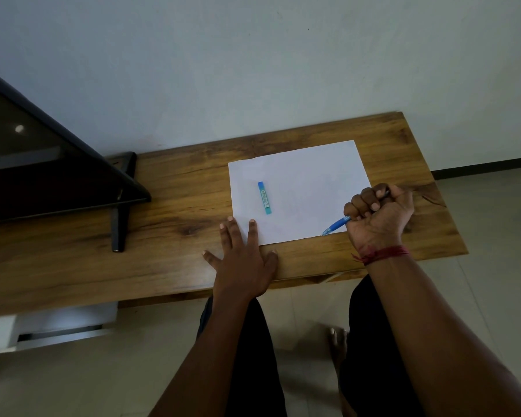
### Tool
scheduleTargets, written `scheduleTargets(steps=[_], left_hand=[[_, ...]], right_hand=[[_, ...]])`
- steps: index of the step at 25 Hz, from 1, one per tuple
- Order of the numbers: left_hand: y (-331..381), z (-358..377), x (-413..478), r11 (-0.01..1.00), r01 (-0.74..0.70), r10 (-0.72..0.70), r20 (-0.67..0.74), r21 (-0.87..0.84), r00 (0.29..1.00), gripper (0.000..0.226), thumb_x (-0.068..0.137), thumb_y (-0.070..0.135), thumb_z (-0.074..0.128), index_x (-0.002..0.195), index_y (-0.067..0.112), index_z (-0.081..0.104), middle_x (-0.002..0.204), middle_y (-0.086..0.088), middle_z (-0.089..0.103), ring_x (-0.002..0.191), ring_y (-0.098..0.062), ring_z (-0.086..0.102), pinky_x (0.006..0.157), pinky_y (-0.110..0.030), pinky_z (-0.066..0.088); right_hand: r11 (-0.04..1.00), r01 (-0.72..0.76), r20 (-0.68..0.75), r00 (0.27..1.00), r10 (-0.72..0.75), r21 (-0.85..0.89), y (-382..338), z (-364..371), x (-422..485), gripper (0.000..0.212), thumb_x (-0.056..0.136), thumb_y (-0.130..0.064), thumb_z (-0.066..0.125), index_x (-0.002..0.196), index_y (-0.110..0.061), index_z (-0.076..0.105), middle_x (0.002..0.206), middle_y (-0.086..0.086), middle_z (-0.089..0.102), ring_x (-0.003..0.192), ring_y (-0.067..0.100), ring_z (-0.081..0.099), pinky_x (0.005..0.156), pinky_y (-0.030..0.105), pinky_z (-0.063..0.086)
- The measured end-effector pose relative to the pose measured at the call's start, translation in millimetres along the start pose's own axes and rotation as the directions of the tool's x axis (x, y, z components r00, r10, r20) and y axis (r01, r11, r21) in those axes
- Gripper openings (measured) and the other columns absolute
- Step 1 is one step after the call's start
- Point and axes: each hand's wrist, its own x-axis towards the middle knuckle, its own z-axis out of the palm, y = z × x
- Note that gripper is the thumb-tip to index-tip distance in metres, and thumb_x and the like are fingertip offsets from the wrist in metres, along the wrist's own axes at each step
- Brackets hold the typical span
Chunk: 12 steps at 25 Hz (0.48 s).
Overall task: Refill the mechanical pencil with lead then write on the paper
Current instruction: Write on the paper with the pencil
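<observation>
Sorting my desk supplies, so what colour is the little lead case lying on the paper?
Blue, turning teal toward its near end; the lead case shows best in the head view.

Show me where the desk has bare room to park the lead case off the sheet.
Bare wood lies between the black monitor stand and the white paper sheet, beyond the flat left hand. The blue lead case lies on the sheet. The right hand, gripping the blue mechanical pencil, crowds the sheet's right corner.

The right hand (378, 216) hides most of the pencil (337, 225).
</observation>
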Motion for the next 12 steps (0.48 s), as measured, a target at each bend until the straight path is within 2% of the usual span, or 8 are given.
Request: scheduleTargets(steps=[4, 8, 12], left_hand=[[-0.5, 0.8, 0.1, 1.0, -0.003, 0.003, -0.006, -0.002, 1.0, 0.078, 0.091, 0.066, 0.024, 0.151, 0.028, -0.008, 0.16, -0.009, -0.021, 0.145, -0.033, -0.022, 0.106, -0.072, -0.002], [0.3, 1.1, 0.8, 1.0, 0.0, 0.0, -0.004, -0.006, 1.0, 0.078, 0.091, 0.066, 0.024, 0.151, 0.028, -0.008, 0.16, -0.009, -0.02, 0.145, -0.033, -0.022, 0.107, -0.072, -0.002], [-0.2, 1.2, 1.0, 1.0, 0.002, -0.002, -0.004, -0.003, 1.0, 0.078, 0.091, 0.067, 0.024, 0.151, 0.028, -0.008, 0.16, -0.009, -0.021, 0.145, -0.033, -0.022, 0.107, -0.072, -0.001]], right_hand=[[0.999, -0.015, -0.012, 1.0, 0.016, 0.036, 0.4, -2.0, 1.2, 0.03, 0.087, -0.025, 0.031, 0.058, -0.017, 0.038, 0.044, -0.005, 0.03, 0.04, 0.01, 0.019, 0.041, 0.021, 0.019], [0.999, -0.015, -0.017, 1.0, 0.016, 0.043, -2.0, -0.6, 1.6, 0.021, 0.079, -0.022, 0.038, 0.058, -0.018, 0.038, 0.044, -0.005, 0.03, 0.04, 0.01, 0.019, 0.041, 0.021, 0.019], [0.998, -0.014, -0.027, 1.0, 0.015, 0.065, -0.1, -3.8, 1.9, 0.031, 0.088, -0.024, 0.031, 0.059, -0.018, 0.039, 0.044, -0.005, 0.031, 0.041, 0.01, 0.02, 0.042, 0.022, 0.019]])
